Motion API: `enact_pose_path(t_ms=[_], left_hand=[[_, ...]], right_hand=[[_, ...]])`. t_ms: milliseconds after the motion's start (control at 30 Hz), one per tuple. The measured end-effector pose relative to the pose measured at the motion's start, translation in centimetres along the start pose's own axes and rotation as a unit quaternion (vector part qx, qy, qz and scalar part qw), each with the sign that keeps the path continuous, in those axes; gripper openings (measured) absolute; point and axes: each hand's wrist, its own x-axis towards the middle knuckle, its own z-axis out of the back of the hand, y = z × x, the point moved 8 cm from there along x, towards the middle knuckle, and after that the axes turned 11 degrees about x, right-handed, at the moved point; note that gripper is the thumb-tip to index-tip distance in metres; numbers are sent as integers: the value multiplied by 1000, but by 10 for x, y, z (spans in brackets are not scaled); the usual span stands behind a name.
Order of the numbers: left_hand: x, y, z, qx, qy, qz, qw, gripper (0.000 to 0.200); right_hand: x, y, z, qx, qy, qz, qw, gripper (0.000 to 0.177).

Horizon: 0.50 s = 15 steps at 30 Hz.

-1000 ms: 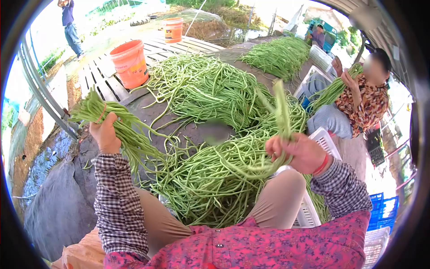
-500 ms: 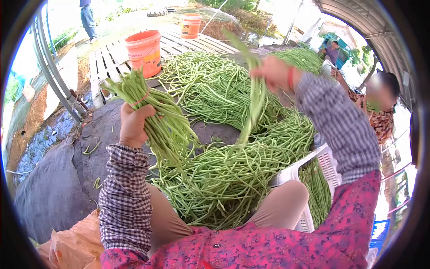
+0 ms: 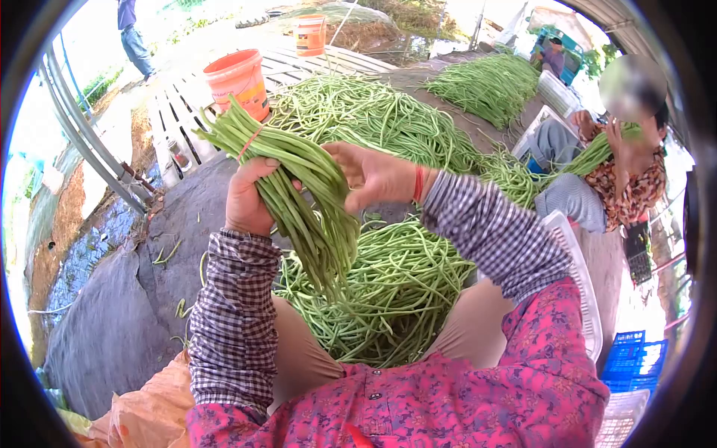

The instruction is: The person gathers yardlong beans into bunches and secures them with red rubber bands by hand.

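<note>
A thick bundle of long green beans with a red rubber band round its upper end is gripped in my left hand. The thumb lies across the stalks, and the bundle's lower ends hang over my lap. At the bundle's right side is my right hand, fingers curved and thumb apart; its fingertips are at the beans' edge. Between my knees lies a heap of loose long beans. A larger spread of long beans lies beyond the bundle on dark sheeting.
Two orange buckets, a near one and a far one, stand by a slatted platform. A white crate is by my right knee. On the right sits a person holding beans. Blue crates stand at lower right.
My right hand has come down to the bundle; the loose beans it held up no longer show in it. The left hand's bundle has shifted right in view. The camera view has shifted too.
</note>
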Motion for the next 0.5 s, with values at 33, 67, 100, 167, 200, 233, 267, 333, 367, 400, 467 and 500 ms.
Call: enact_pose_path(t_ms=[33, 67, 100, 167, 200, 233, 267, 333, 367, 400, 467, 500], left_hand=[[2, 4, 1, 3, -10, 16, 1000, 31], [3, 8, 2, 5, -21, 31, 999, 31], [4, 12, 2, 8, -33, 47, 998, 31], [1, 18, -3, 31, -27, 71, 997, 32], [-1, 19, -9, 41, -5, 75, 996, 33], [-2, 21, -15, 51, 17, 78, 996, 33], [-1, 25, -18, 38, 28, 78, 996, 35], [-1, 28, -24, 31, 33, 70, 997, 37], [-1, 28, -26, 27, 35, 64, 997, 37], [-2, 29, -29, 36, 31, 65, 997, 37], [0, 37, -25, 76, -17, 73, 994, 36], [1, 41, -23, 95, -40, 76, 992, 36]], right_hand=[[-8, -7, -3, 17, -21, -15, 1000, 76], [-17, -13, -5, 34, -41, -31, 998, 74], [-24, -16, -4, 51, -61, -47, 996, 71], [-42, -14, 3, 129, -86, -52, 987, 54], [-51, -13, 4, 177, -93, -60, 978, 50], [-59, -13, 6, 225, -100, -68, 967, 46], [-66, -16, 12, 205, -100, -53, 972, 40], [-76, -29, 20, 276, -141, -40, 950, 40], [-80, -34, 23, 311, -159, -34, 936, 40], [-83, -33, 25, 290, -186, -28, 938, 35], [-85, -20, 26, 198, -208, 12, 958, 32], [-87, -14, 26, 150, -220, 32, 963, 31]])
